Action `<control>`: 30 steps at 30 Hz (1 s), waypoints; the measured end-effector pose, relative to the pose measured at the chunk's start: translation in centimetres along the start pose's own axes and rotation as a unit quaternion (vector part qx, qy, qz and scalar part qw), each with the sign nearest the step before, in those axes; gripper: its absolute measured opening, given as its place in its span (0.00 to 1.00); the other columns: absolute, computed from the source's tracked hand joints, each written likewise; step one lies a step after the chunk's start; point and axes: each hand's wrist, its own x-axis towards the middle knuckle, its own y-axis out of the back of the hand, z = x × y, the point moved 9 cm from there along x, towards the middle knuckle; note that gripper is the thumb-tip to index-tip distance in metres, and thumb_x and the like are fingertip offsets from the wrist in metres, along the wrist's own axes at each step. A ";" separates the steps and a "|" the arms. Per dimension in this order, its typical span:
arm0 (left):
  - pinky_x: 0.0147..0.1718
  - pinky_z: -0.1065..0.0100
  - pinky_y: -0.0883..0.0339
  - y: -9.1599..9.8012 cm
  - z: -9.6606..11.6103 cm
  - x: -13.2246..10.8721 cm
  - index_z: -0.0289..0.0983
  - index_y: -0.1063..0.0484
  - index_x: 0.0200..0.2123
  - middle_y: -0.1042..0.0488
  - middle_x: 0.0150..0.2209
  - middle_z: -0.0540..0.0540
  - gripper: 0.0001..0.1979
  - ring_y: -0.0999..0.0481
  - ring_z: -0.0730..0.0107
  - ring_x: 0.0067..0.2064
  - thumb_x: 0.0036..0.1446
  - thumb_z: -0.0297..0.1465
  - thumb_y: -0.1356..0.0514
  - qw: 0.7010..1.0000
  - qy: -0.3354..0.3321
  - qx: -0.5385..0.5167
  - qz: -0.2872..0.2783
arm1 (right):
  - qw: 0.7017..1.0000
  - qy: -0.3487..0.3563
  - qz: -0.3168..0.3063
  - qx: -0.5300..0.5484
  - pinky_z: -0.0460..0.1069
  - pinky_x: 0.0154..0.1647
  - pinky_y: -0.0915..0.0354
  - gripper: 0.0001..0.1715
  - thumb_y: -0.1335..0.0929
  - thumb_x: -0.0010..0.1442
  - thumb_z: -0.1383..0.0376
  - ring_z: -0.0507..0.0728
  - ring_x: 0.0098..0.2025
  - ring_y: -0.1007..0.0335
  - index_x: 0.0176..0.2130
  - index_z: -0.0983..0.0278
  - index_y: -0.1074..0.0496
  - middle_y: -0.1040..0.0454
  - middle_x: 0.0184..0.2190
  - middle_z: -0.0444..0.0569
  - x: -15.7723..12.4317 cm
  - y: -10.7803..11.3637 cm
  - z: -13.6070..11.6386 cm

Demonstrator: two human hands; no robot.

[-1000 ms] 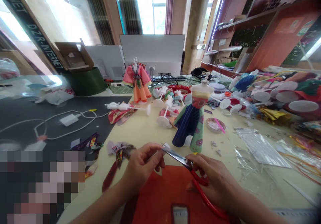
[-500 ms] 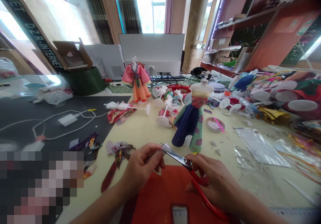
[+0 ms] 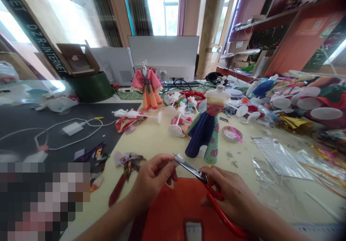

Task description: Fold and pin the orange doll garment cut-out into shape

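**A:** What are the hands doing?

**B:** The right hand (image 3: 228, 194) is closed around the red-handled scissors (image 3: 201, 174), and their steel blades point left, held narrow. The left hand (image 3: 152, 179) pinches a small pale scrap (image 3: 177, 160) right at the blade tips. It's too small to tell what it's made of.

**A:** Where are the scissors?

**B:** Held up in front of the body, over an orange-red sheet (image 3: 173, 212) lying on the near edge of the bench (image 3: 151, 140). Neither hand looks to be resting on that sheet.

**A:** What's closest to them?

**B:** A doll on a white stand (image 3: 205, 134) stands upright just beyond the blades, in a navy striped and green floral skirt. Left of the left hand lies a heap of patterned ribbon scraps (image 3: 128, 165).

**A:** And further along the bench?

**B:** A second doll in a pink and orange dress (image 3: 147, 86) stands at the far side. A bare doll on a stand (image 3: 132, 114) lies on its side, and white round doll stands (image 3: 325, 113) are piled among fabric on the right. Beside the near doll sits a small round dish (image 3: 231, 134), with a clear plastic sheet (image 3: 279, 158) further right.
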 end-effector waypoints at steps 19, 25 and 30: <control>0.23 0.75 0.36 0.3 0.0 0.0 0.34 0.31 0.37 0.27 0.22 0.50 0.11 0.32 0.76 0.23 0.55 0.36 0.41 1.000 0.001 0.016 0.009 | 0.998 0.038 0.034 -0.035 0.47 0.27 0.42 0.21 0.31 0.55 0.56 0.54 0.28 0.35 0.45 0.63 0.36 0.31 0.28 0.45 -0.1 0.5 -0.8; 0.23 0.74 0.37 0.3 0.1 0.1 0.35 0.32 0.36 0.28 0.22 0.50 0.11 0.33 0.76 0.23 0.55 0.36 0.41 1.000 0.001 0.020 0.009 | 0.996 0.051 0.054 -0.046 0.46 0.26 0.42 0.20 0.32 0.56 0.56 0.53 0.26 0.36 0.45 0.63 0.36 0.31 0.26 0.45 -0.3 0.7 -1.2; 0.23 0.75 0.38 0.7 0.2 0.3 0.34 0.31 0.36 0.29 0.22 0.50 0.11 0.34 0.77 0.23 0.56 0.37 0.43 0.999 -0.003 0.050 0.020 | 0.991 0.052 0.106 -0.068 0.45 0.24 0.42 0.20 0.35 0.59 0.53 0.52 0.24 0.35 0.46 0.63 0.36 0.31 0.25 0.44 -0.4 1.8 -0.7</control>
